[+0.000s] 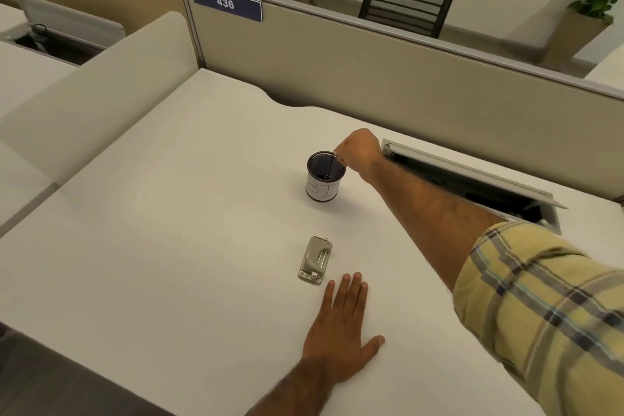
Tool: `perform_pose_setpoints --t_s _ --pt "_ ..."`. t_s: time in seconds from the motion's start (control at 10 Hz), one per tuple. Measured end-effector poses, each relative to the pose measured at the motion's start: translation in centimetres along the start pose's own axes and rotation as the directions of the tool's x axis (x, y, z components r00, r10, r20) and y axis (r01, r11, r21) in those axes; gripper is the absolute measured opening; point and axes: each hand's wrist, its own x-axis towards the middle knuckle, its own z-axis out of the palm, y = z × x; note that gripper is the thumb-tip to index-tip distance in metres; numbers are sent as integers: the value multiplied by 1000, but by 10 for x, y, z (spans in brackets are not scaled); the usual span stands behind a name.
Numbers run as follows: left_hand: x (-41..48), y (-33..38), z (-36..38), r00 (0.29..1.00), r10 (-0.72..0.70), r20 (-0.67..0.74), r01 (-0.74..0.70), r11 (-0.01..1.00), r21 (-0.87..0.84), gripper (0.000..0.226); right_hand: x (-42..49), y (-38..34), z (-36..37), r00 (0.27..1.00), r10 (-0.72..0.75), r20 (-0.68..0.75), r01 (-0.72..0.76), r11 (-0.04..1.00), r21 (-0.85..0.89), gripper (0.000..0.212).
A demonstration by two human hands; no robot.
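Observation:
A dark mesh pen cup (pixel 323 181) with a white paper label stands upright near the middle of the white desk (pixel 175 219). My right hand (pixel 359 152) hovers over the cup's right rim and pinches a thin dark pen (pixel 332 167) whose lower end is inside the cup. A small grey metal stapler-like tool (pixel 315 260) lies on the desk closer to me. My left hand (pixel 341 334) rests flat on the desk, fingers straight, just right of and below that tool without touching it.
An open cable hatch (pixel 472 182) with a raised lid sits in the desk to the right of the cup. A beige partition (pixel 371 78) with a blue sign reading 436 closes the far side. A low divider (pixel 101 94) borders the left. Chairs and plants stand beyond.

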Motion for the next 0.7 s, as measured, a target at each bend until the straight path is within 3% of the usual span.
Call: perform_pose_setpoints --t_s 0.2,0.3,0.6,0.7 --pt "0 -1 2 1000 -3 0 3 1000 -6 91 4 -6 10 992 -103 -74 78 954 -291 19" --pt "1 -1 1 1000 4 11 -3 1000 -3 91 6 -7 11 986 -122 -114 80 944 -320 20" --pt "1 -1 -4 1000 -15 18 16 999 -29 90 -1 -1 11 986 -150 -77 137 978 -157 9" --pt "-1 1 -8 1000 -14 -5 14 999 -38 89 -5 8 17 992 -128 12 128 980 -152 35"
